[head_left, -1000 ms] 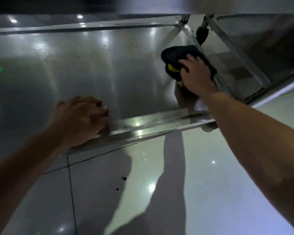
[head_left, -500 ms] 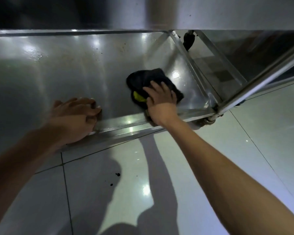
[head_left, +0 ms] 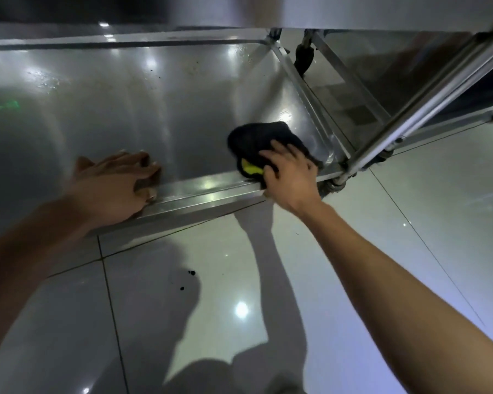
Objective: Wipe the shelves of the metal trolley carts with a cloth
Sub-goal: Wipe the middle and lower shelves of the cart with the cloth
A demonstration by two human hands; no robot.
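Two hands are on the shelf (head_left: 154, 109): the right hand (head_left: 289, 173) presses the dark cloth (head_left: 262, 139) with straight fingers, the left hand (head_left: 117, 183) curls over the front rim.

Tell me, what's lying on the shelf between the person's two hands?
Nothing: the head view shows only bare metal shelf and its front rim between the left hand, gripping that rim, and the right hand on the dark cloth.
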